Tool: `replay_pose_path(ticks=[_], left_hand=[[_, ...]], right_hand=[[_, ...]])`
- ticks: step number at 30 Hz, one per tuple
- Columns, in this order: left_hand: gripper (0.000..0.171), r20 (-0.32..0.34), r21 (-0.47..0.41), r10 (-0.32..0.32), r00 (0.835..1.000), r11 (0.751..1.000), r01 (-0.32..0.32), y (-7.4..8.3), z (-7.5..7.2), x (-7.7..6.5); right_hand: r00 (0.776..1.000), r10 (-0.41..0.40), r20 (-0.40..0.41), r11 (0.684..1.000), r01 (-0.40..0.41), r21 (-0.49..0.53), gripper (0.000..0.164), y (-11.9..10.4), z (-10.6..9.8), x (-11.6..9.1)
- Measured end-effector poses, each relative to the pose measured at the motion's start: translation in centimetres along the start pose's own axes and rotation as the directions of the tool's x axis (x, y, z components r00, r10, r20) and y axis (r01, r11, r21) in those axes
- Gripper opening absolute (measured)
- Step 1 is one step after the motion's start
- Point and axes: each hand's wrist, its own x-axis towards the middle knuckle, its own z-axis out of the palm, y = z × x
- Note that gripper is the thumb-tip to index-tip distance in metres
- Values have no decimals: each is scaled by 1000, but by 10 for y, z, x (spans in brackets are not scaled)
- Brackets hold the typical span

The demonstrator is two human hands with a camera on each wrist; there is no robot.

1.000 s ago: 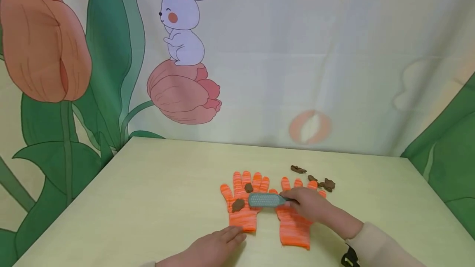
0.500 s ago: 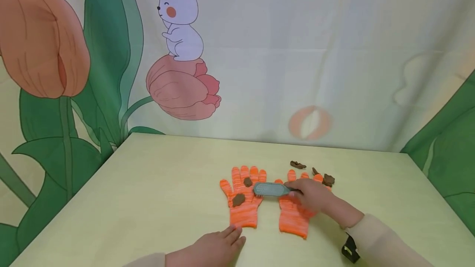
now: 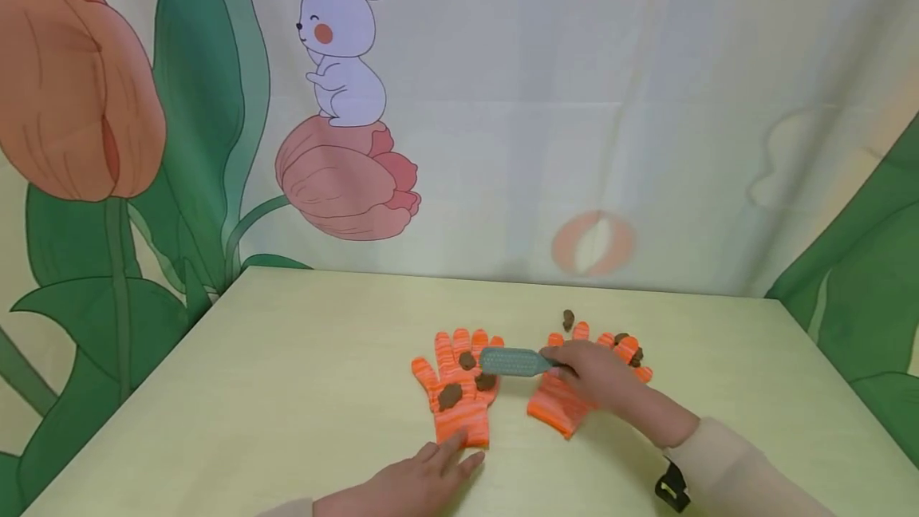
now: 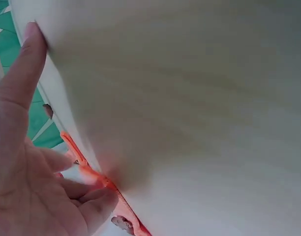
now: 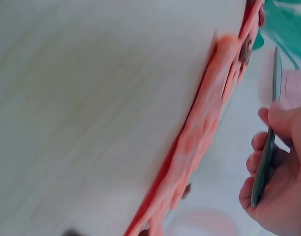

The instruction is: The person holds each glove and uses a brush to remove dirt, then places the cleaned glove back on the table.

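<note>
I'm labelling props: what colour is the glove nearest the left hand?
The glove is streaky orange, clearest in the head view.

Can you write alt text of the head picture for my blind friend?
A right hand holds a flat grey-green tool over an orange glove with brown lumps, while the left hand touches the glove's cuff. A second orange glove lies beside it on a pale table; a cartoon rabbit decorates the backdrop.

cream sleeves (image 3: 739, 465), black wrist device (image 3: 672, 488)

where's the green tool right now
In the head view, the green tool is in the right hand, just right of centre, its flat end overlapping the left orange glove beside a brown clump.
</note>
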Motion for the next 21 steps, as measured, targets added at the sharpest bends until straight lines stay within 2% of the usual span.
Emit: replay_pose_path(ticks=[3,5,8,11,13,16,18,21], left_hand=[[87,6,46,7,1000,999,-8,-6,0,2],[87,16,74,6,1000,997,-7,-10,2,4],[86,41,82,-6,999,997,3,-13,4,6],[90,52,87,1,999,996,-5,-18,10,7],[94,48,91,7,999,996,-11,-21,10,6],[95,52,96,4,999,995,-9,-21,8,6],[93,69,90,-10,998,996,4,-15,2,4],[88,91,87,-29,995,996,21,-1,-14,-2]], right_hand=[[995,-49,83,999,48,12,34,-5,5,1],[990,-28,138,999,23,39,35,-7,7,0],[984,25,178,999,-33,44,34,-7,6,-5],[987,84,136,996,-85,-2,32,-5,2,-9],[992,116,55,991,-112,-74,30,-4,-3,-12],[989,138,-56,984,-143,-104,29,-3,-7,-13],[993,103,-59,992,-107,-68,31,-3,-7,-13],[1000,-15,13,1000,15,-27,32,-4,-2,-13]])
